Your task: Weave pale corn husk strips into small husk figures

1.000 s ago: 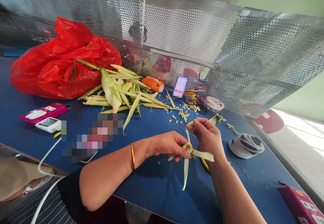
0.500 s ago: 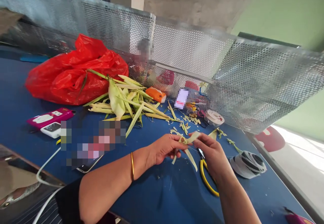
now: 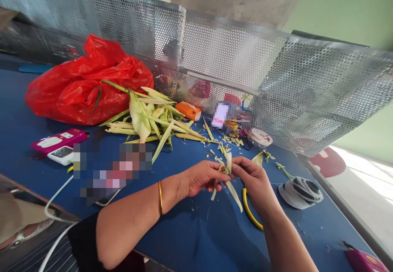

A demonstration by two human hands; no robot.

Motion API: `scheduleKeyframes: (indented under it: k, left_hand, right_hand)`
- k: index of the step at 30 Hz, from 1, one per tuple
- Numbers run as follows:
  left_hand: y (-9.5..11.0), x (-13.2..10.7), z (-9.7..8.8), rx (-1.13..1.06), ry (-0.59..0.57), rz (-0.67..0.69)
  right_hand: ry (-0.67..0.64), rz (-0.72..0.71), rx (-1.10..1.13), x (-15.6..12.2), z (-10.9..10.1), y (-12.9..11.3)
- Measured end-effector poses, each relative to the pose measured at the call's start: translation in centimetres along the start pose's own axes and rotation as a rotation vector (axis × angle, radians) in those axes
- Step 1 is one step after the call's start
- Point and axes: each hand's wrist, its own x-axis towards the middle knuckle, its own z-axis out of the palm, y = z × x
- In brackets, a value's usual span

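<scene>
My left hand is closed in a pinch round a small knotted piece of corn husk strips, whose pale ends hang below the fingers. Opposite it, my right hand pinches an upper strip of the same husk piece between thumb and fingers. Under my right hand lies a yellow-handled tool, its head hidden by the hand. A spool of white thread stands to the right. Beyond my hands, a pile of pale green corn husks is heaped on the blue table.
A red plastic bag fills the back left, before a perforated metal screen. Phones, a magenta power bank and a white cable lie at left. Husk scraps, an orange tissue pack and a tape roll sit behind my hands.
The strip at my right fingers has swung from pointing right to standing upright. My right hand has shifted slightly and now covers the yellow-handled tool's metal part.
</scene>
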Motion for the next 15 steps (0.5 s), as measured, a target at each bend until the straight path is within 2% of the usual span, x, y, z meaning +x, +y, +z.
scheduleKeyframes:
  k: [5, 15]
  left_hand:
    - [0.1, 0.0, 0.0, -0.043, 0.014, -0.012]
    - [-0.1, -0.2, 0.2, 0.135, -0.049, 0.069]
  right_hand:
    - [-0.114, -0.009, 0.018, -0.2, -0.3, -0.1]
    - [0.234, 0.001, 0.039, 0.5, 0.4, 1.5]
